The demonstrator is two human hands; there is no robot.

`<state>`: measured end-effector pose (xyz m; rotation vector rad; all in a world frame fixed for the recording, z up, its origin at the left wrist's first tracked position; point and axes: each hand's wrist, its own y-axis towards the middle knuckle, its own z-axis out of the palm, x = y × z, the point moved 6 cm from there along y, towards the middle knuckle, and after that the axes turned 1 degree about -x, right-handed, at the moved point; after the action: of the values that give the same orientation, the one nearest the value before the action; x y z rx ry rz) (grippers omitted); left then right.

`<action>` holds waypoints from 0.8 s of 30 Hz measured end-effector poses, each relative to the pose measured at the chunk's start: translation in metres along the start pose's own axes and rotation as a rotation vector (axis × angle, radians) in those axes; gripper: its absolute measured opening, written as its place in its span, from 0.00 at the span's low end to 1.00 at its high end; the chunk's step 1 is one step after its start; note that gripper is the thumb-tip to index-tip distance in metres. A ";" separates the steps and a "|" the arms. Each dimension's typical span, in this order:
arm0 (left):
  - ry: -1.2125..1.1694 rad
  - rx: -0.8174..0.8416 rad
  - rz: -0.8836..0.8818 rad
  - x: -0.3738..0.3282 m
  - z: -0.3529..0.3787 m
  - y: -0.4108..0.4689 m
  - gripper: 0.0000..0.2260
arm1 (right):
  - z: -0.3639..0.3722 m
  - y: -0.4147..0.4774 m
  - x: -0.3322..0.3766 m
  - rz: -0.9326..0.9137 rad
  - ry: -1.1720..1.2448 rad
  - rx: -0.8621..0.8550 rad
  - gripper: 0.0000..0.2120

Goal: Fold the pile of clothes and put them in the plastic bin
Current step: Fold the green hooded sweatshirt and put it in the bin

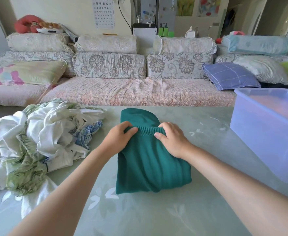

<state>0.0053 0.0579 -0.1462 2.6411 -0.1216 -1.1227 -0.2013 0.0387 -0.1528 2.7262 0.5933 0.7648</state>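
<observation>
A teal knitted sweater (150, 169) lies partly folded in the middle of the pale green table (139, 215). My left hand (118, 138) grips the left end of its ribbed hem, fingers curled over the fold. My right hand (171, 139) holds the right end of the same hem, thumb on top. A loose pile of white, green-patterned and blue-patterned clothes (37, 142) lies at the table's left. The translucent blue plastic bin (267, 132) stands at the right edge of the table; I see no clothes in it.
Beyond the table's far edge runs a long sofa (131, 92) with floral cushions and a blue checked pillow (230, 75). The table has a glossy top with white flower prints.
</observation>
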 end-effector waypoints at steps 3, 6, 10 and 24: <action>0.079 -0.055 -0.032 0.003 0.003 0.008 0.09 | -0.006 0.004 0.003 -0.092 -0.200 -0.201 0.15; 0.147 -0.010 -0.117 0.021 0.017 0.012 0.09 | -0.015 -0.001 0.023 -0.291 -0.299 -0.321 0.14; 0.211 -0.014 -0.202 0.040 0.017 0.011 0.12 | -0.009 -0.024 0.043 -0.473 -0.227 0.024 0.21; 0.779 0.238 0.449 -0.022 0.033 -0.119 0.51 | -0.003 -0.057 0.043 -0.399 -0.459 0.049 0.27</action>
<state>-0.0364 0.1695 -0.1857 2.8314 -0.6713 0.0873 -0.1876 0.1090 -0.1503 2.5651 0.9995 0.0276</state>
